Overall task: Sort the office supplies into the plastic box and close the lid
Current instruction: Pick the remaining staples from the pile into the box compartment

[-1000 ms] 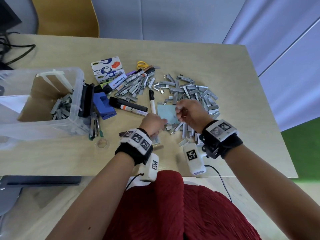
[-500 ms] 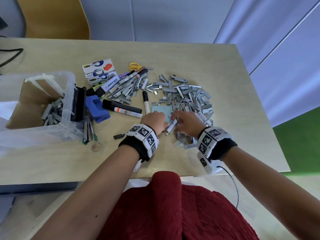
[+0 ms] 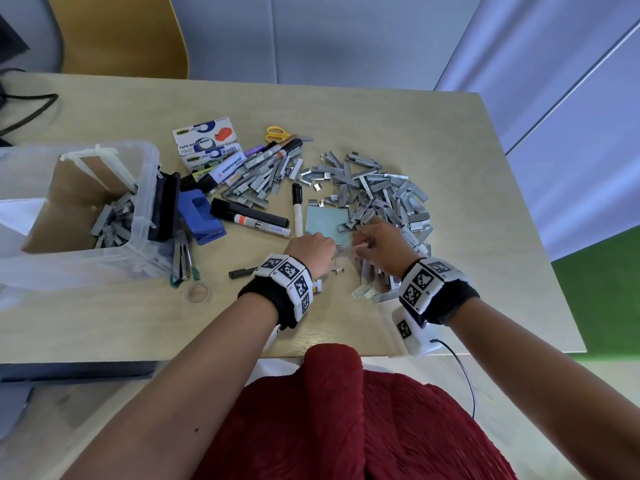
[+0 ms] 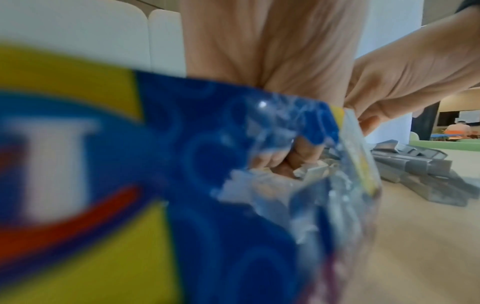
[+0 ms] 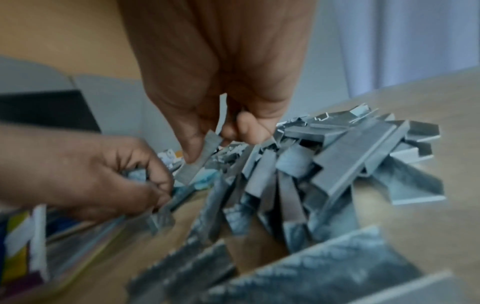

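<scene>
A big heap of grey staple strips (image 3: 381, 199) lies on the table right of centre. My right hand (image 5: 215, 144) pinches one staple strip (image 5: 200, 162) between thumb and fingers at the heap's near left edge. Close beside it, my left hand (image 5: 153, 185) curls round a bunch of staple strips (image 4: 309, 170). In the head view the left hand (image 3: 313, 251) and right hand (image 3: 377, 242) almost touch, just below a pale blue note pad (image 3: 325, 223). The clear plastic box (image 3: 145, 188) stands open at the left with some staples (image 3: 114, 220) inside.
Markers (image 3: 249, 216), a blue hole punch (image 3: 201, 216), tape dispenser boxes (image 3: 207, 140), yellow scissors (image 3: 277, 133) and a second staple heap (image 3: 256, 181) lie between box and hands. A tape roll (image 3: 199, 292) sits near the front edge. A blurred blue-yellow packet (image 4: 130, 185) fills the left wrist view.
Both hands have come down from above the note pad to the near edge of the heap. The right hand now pinches a strip right beside the left hand.
</scene>
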`<state>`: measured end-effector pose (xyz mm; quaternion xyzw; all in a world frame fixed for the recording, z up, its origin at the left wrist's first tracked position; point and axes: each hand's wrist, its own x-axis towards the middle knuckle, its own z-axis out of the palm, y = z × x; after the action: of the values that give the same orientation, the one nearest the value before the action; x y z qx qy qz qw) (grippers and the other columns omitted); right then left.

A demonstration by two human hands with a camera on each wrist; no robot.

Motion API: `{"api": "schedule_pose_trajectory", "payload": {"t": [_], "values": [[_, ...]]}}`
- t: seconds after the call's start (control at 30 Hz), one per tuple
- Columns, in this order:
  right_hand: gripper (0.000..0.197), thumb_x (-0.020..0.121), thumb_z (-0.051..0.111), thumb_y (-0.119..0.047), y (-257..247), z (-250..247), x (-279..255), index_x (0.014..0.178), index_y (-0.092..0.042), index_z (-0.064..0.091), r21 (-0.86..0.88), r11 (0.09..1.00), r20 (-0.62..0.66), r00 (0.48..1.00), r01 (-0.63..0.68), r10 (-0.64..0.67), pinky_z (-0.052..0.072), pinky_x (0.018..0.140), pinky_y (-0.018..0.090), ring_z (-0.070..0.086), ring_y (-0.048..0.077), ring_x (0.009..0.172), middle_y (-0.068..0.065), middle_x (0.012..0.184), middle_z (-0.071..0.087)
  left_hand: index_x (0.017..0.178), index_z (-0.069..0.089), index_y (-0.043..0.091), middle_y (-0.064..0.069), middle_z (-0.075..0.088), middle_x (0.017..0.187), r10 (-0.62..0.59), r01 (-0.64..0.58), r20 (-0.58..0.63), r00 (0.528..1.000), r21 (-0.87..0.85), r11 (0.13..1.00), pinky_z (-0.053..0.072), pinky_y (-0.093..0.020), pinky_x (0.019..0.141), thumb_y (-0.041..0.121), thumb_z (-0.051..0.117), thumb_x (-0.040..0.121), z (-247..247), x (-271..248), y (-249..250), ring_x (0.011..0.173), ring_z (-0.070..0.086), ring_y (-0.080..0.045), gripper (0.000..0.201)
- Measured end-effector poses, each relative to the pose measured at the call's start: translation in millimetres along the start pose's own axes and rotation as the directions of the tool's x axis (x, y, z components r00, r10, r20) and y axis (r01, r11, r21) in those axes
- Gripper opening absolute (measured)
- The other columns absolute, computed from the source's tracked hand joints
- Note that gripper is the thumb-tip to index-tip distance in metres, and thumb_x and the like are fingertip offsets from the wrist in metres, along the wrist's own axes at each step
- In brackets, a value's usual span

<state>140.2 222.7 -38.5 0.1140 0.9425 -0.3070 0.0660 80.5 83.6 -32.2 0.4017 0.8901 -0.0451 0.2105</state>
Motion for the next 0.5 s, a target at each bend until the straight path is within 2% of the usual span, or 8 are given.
{"api": "schedule_pose_trajectory", "payload": {"t": [0.07,0.13,0.2,0.27,0.37,0.4,0.43,0.5], "values": [[0.004,0.083,0.064,-0.009,-0.2,-5.8,-1.2,0.085,-0.006,0.066,0.101,0.994,-0.026,0.998,-0.050,0.053,0.035,0.070,0.020,0.047,0.010,0.072,0.000,0.086,0.050,0.101,0.057,-0.001,-0.017,0.058,0.108,0.001,-0.001,-0.001,1.000,-0.057,0.998,0.044,-0.037,0.079,0.015,0.039,0.096,0.9,0.2,-5.1,0.100,0.058,-0.034,0.025],[0.011,0.084,0.064,-0.011,-1.5,-11.0,-3.7,0.075,-0.009,0.058,0.295,0.947,0.003,0.991,-0.125,0.130,0.035,0.054,0.012,0.042,0.002,0.054,-0.002,0.069,0.049,0.082,0.054,-0.001,-0.020,0.059,0.100,-0.016,0.012,-0.023,1.000,-0.177,0.984,0.042,-0.035,0.073,0.016,0.041,0.094,3.0,1.6,-11.2,0.093,0.058,-0.035,0.024],[0.017,0.088,0.059,-0.012,-2.4,-14.4,-5.3,0.073,-0.007,0.052,0.595,0.774,0.087,0.975,-0.216,0.206,0.031,0.042,0.011,0.035,0.003,0.044,0.000,0.063,0.044,0.061,0.046,0.004,-0.019,0.054,0.072,-0.044,0.015,-0.063,0.997,-0.396,0.918,0.037,-0.033,0.062,0.015,0.046,0.092,3.7,3.0,-16.7,0.067,0.053,-0.030,0.032],[0.021,0.092,0.049,-0.011,-4.4,-15.8,-6.4,0.071,-0.007,0.051,0.807,0.522,0.166,0.954,-0.276,0.248,0.027,0.040,0.015,0.034,0.007,0.047,0.003,0.066,0.044,0.053,0.038,0.012,-0.005,0.034,0.051,-0.105,0.018,-0.091,0.990,-0.666,0.745,0.026,-0.025,0.049,0.013,0.051,0.090,-0.9,1.3,-19.0,0.045,0.032,-0.017,0.040],[0.037,0.088,0.037,-0.005,-10.2,-16.8,-6.4,0.057,-0.011,0.057,0.933,0.199,0.248,0.935,-0.301,0.253,0.028,0.045,0.019,0.043,0.010,0.046,0.003,0.060,0.055,0.057,0.046,0.011,0.006,0.032,0.039,-0.179,0.043,-0.019,0.984,-0.942,0.333,0.020,-0.016,0.038,0.008,0.050,0.091,-10.6,-2.4,-23.3,0.032,0.024,-0.008,0.035],[0.047,0.087,0.035,-0.003,-11.0,-15.7,-5.9,0.047,-0.014,0.058,0.945,0.132,0.261,0.933,-0.299,0.247,0.031,0.045,0.019,0.047,0.010,0.044,0.003,0.057,0.058,0.058,0.048,0.009,0.009,0.031,0.035,-0.189,0.044,0.000,0.982,-0.972,0.229,0.019,-0.014,0.035,0.006,0.049,0.092,-13.5,-4.1,-24.7,0.028,0.023,-0.006,0.034],[0.054,0.086,0.034,-0.001,-12.9,-14.7,-5.8,0.039,-0.017,0.056,0.949,0.097,0.270,0.932,-0.300,0.242,0.033,0.044,0.018,0.050,0.011,0.044,0.004,0.055,0.061,0.058,0.048,0.008,0.010,0.031,0.033,-0.194,0.040,0.006,0.981,-0.985,0.169,0.019,-0.013,0.033,0.005,0.048,0.093,-15.9,-5.2,-25.9,0.027,0.022,-0.004,0.035],[0.056,0.086,0.032,0.002,-16.8,-12.4,-6.1,0.038,-0.015,0.056,0.942,0.110,0.285,0.929,-0.317,0.237,0.037,0.042,0.016,0.054,0.011,0.044,0.005,0.054,0.063,0.059,0.049,0.007,0.010,0.032,0.033,-0.204,0.031,0.004,0.979,-0.991,0.127,0.018,-0.013,0.031,0.006,0.047,0.094,-18.9,-6.6,-27.7,0.027,0.022,-0.003,0.035]]}}
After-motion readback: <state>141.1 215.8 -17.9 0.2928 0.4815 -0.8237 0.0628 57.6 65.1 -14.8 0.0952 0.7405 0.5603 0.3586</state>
